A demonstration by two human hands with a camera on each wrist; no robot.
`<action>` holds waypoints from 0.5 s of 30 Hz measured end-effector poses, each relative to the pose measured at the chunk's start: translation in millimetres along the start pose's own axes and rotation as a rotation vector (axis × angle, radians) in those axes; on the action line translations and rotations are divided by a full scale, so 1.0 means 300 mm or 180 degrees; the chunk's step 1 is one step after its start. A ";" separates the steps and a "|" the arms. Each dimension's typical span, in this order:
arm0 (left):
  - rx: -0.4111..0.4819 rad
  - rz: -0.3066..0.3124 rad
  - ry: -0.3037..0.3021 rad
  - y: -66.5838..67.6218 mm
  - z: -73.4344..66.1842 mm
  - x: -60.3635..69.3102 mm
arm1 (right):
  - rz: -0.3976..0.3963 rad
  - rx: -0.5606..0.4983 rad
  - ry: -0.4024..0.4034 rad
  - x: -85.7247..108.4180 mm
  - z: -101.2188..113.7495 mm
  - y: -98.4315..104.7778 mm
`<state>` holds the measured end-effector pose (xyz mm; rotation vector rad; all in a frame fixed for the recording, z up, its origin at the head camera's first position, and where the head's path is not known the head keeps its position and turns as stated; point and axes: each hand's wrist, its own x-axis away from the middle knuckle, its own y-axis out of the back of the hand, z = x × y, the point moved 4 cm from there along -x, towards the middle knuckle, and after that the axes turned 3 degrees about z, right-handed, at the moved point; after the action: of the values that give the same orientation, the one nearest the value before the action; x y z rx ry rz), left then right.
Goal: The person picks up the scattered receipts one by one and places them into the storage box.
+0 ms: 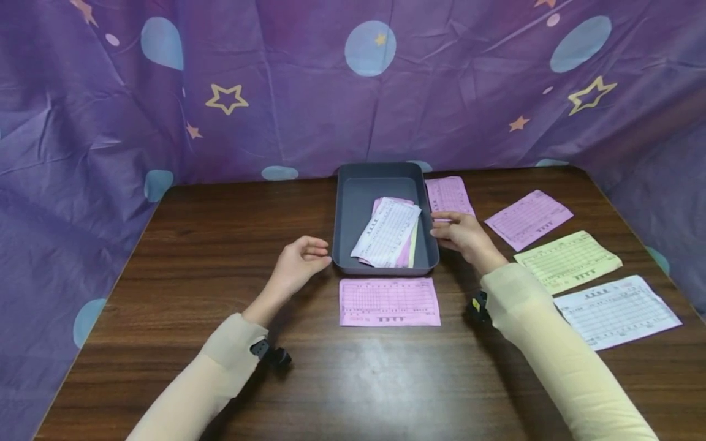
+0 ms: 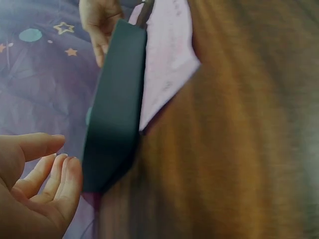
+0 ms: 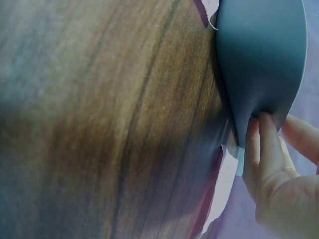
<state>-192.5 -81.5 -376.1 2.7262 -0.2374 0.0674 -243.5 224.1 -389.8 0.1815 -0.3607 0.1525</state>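
Both arms forward, angled inward. Left arm [image 1: 182, 386] comes in bottom left, right arm [image 1: 568, 361] bottom right; pale sleeves cover both to the wrist. Left hand [image 1: 300, 263]: palm inward, fingers [image 2: 72, 181] loosely bent and bunched side by side, thumb [image 2: 42, 144] apart from them. Right hand [image 1: 466, 236]: a bit farther forward than left, fingers [image 3: 269, 144] nearly straight, close together, thumb [image 3: 304, 137] spread off to the side. Hands face each other, well apart.
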 end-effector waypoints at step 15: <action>-0.0248 0.0563 0.0283 -0.086 0.085 0.045 | -0.0004 0.0005 0.0019 -0.003 -0.004 -0.001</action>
<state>-174.4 -70.4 -408.4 2.6115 -0.4453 0.2239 -243.9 224.0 -391.2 0.1828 -0.3545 0.1519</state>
